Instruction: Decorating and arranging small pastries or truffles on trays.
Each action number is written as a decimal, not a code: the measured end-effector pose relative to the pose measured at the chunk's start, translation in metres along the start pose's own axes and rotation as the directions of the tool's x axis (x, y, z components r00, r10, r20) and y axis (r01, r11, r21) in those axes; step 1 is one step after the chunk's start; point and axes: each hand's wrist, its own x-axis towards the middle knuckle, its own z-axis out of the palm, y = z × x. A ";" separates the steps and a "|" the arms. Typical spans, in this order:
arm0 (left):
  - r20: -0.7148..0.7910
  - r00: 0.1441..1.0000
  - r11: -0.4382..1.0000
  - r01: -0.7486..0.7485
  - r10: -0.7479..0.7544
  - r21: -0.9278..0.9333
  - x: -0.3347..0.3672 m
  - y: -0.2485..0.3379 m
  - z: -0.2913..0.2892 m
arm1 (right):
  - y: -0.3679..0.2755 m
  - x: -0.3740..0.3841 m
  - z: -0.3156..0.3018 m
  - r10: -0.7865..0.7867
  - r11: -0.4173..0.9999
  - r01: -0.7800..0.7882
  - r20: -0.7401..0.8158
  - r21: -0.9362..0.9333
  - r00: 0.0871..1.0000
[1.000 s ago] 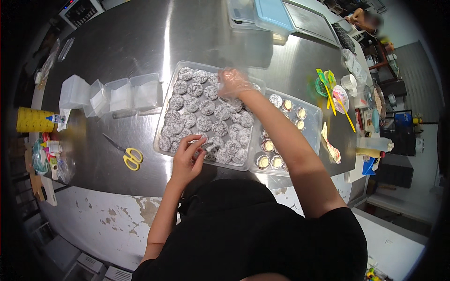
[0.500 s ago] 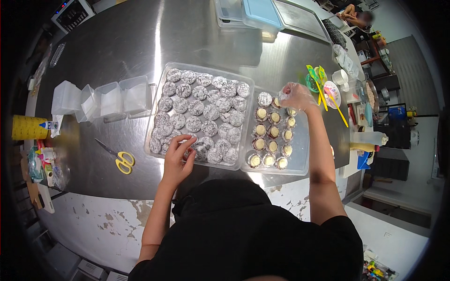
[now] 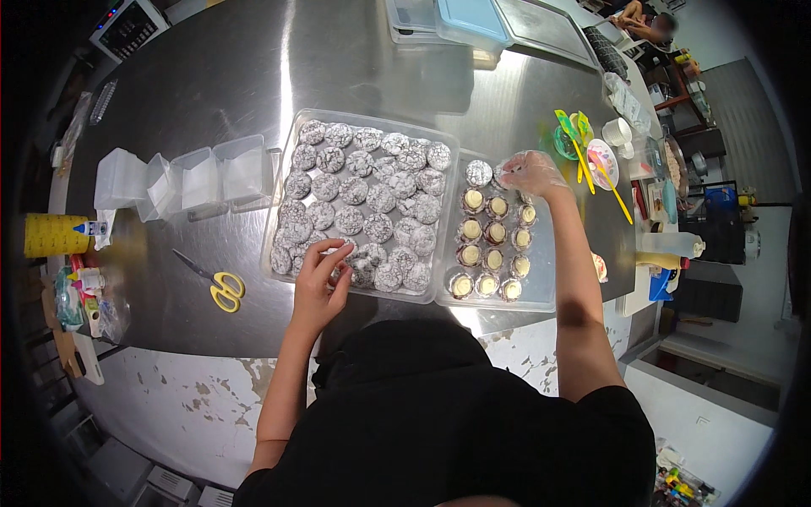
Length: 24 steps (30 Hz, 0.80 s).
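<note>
A clear plastic tray (image 3: 279, 173) in front of me holds rows of powder-dusted crinkle cookies (image 3: 349, 221). My left hand (image 3: 323, 283) hovers over its near edge, fingers loosely bent and apart, holding nothing visible. Beside it on the right lies a shallower clear tray (image 3: 541, 262) with several dark cookies topped with pale cream discs (image 3: 495, 232). One powdered cookie (image 3: 478, 173) sits at that tray's far left corner. My right hand (image 3: 536, 174), in a clear plastic glove, has its fingertips closed on another powdered cookie beside it, which they partly cover.
Clear plastic tubs (image 3: 199, 179) and yellow-handled scissors (image 3: 225, 290) lie to the left on the steel table (image 3: 211, 76). Spatulas (image 3: 577, 144), a small bowl (image 3: 603, 165) and a white cup (image 3: 617, 132) stand right. Blue-lidded containers (image 3: 473, 21) are at the back. A person (image 3: 646, 25) is far right.
My right hand has shifted slightly left, and a powdered cookie now shows at its fingertips where a cream-topped one was visible. My left hand has stayed in place.
</note>
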 end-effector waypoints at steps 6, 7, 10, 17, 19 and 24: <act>-0.002 1.000 1.000 -0.002 0.002 -0.007 0.002 0.000 0.000 | -0.001 0.010 0.005 0.102 0.994 -0.103 0.018 0.031 0.995; -0.002 1.000 1.000 -0.008 0.008 -0.003 0.002 0.001 0.001 | -0.001 0.011 0.006 0.102 0.994 -0.102 0.020 0.031 0.995; 0.013 1.000 1.000 0.004 -0.004 -0.024 0.001 0.001 0.002 | 0.001 0.015 0.007 0.099 0.995 -0.099 0.020 0.004 0.995; 0.021 1.000 1.000 0.006 -0.006 -0.021 -0.002 -0.002 0.003 | 0.003 0.020 0.008 0.076 0.996 -0.075 0.024 -0.039 0.997; 0.020 1.000 1.000 0.002 -0.002 -0.019 -0.003 -0.003 0.004 | 0.004 0.019 0.009 0.069 0.997 -0.068 0.016 -0.042 0.997; 0.028 1.000 1.000 -0.009 0.009 -0.006 -0.001 -0.001 0.005 | 0.006 0.019 0.010 0.072 0.997 -0.072 -0.006 -0.020 0.997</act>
